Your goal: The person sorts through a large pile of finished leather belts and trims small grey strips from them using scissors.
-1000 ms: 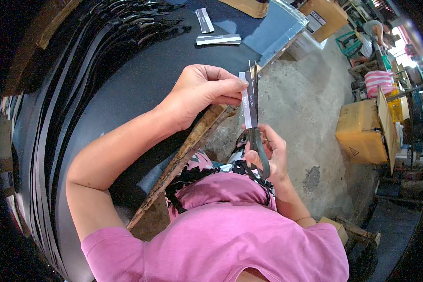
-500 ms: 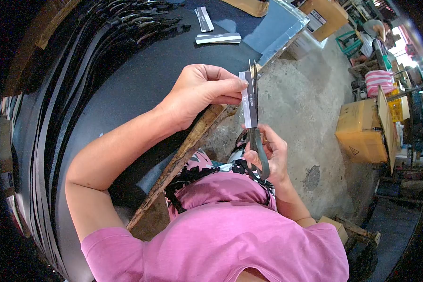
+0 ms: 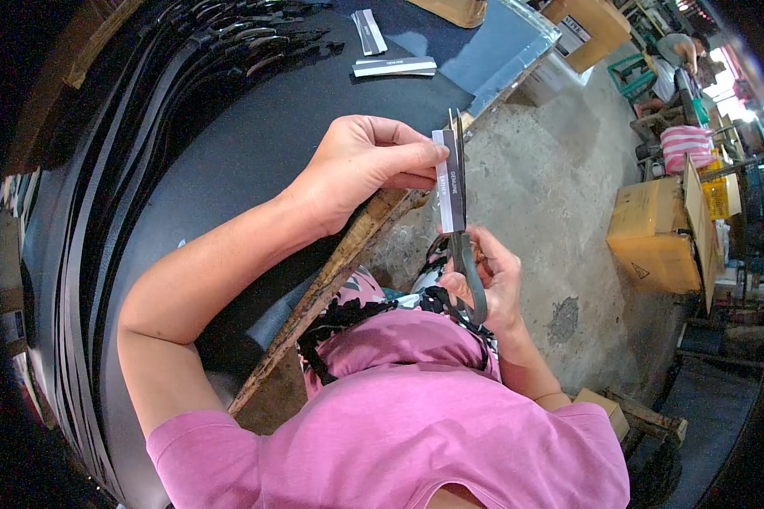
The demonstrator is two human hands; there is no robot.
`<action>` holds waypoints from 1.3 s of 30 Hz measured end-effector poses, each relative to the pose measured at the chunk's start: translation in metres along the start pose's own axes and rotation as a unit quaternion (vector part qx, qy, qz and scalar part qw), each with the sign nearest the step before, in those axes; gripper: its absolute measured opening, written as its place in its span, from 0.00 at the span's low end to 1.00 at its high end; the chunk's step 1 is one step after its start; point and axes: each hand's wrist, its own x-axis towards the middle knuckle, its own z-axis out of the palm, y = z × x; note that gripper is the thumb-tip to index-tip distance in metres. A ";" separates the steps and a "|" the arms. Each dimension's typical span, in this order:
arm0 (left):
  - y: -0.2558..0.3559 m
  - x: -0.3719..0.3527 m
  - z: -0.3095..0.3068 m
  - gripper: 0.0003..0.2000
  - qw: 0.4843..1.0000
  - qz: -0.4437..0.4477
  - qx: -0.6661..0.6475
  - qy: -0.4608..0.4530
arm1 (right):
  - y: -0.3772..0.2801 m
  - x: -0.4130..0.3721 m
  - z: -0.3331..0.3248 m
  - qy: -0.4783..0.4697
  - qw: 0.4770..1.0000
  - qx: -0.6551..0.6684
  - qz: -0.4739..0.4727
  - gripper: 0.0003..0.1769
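Note:
My left hand pinches the edge of a small black-and-white label strip printed "GENUINE" and "LEATHER". Dark-handled scissors are gripped by my right hand, fingers through the handle loops. Their blades point away from me and run along the strip's right side, nearly closed, with the two tips slightly apart beyond its far end. On the black table, more label strips lie in a flat stack, with another small stack just beyond it.
Long black belt-like straps lie in a bundle along the table's left. A worn wooden edge borders the table near my lap. Cardboard boxes stand on the concrete floor at right. A person sits in the background.
Almost nothing differs. Both hands, the label strip and the scissors hold the same place, with only a very slight shift of the view.

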 end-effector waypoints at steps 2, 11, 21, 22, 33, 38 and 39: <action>0.000 0.000 0.000 0.09 1.000 0.002 0.001 0.000 | 0.002 0.000 0.000 0.000 1.000 -0.007 -0.007 0.32; 0.001 -0.001 0.000 0.09 1.000 0.001 0.011 0.002 | -0.003 -0.001 0.002 0.000 1.000 -0.007 -0.011 0.32; 0.000 -0.001 0.000 0.09 1.000 0.002 0.006 0.000 | 0.000 -0.002 0.002 -0.001 1.000 -0.014 -0.015 0.30; 0.000 -0.001 0.000 0.09 1.000 0.000 0.009 0.001 | -0.001 -0.002 0.002 -0.001 1.000 -0.014 -0.014 0.30; 0.000 -0.002 0.001 0.09 1.000 0.002 0.022 0.001 | 0.005 -0.004 0.001 0.004 1.000 -0.011 -0.011 0.30; 0.002 -0.003 0.001 0.10 0.999 -0.009 0.046 -0.015 | 0.006 -0.005 0.001 -0.009 1.000 0.017 0.004 0.31; 0.002 -0.003 0.002 0.10 0.999 -0.008 0.047 -0.015 | 0.006 -0.004 0.001 -0.007 1.000 0.017 0.004 0.31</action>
